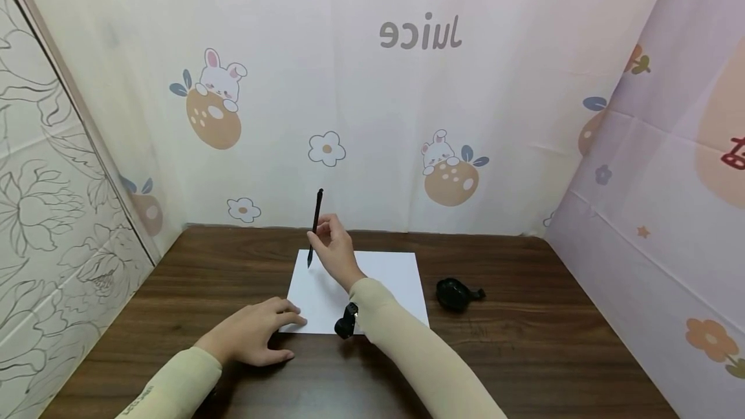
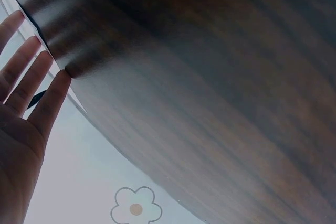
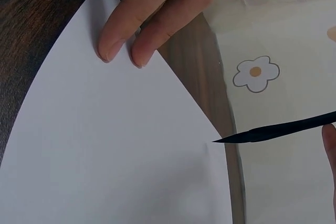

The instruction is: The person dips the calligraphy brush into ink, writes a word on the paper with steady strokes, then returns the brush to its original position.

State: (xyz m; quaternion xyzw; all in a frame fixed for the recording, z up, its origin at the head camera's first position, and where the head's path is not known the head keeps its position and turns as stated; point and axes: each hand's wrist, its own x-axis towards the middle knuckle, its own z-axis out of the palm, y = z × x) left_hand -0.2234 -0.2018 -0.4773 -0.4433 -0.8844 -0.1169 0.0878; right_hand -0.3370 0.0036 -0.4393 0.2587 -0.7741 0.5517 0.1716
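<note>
My right hand (image 1: 337,251) pinches a slim black calligraphy brush (image 1: 316,218) near its middle, upright and slightly tilted. The brush's pointed tip (image 3: 231,139) hangs over the upper left part of a sheet of white paper (image 1: 390,277); whether it touches cannot be told. No marks show plainly on the paper. At the sheet's lower left corner, my left hand (image 1: 256,332) lies with fingers spread, its fingertips (image 3: 110,51) resting on the paper. In the left wrist view, the left hand (image 2: 26,119) has its fingers stretched out.
A small round black object (image 1: 454,294) with a short stub stands right of the paper on the dark wooden table (image 1: 524,341). A black wrist camera (image 1: 346,321) hangs under the right sleeve. Behind the table hangs a patterned curtain (image 1: 372,96), with more at both sides.
</note>
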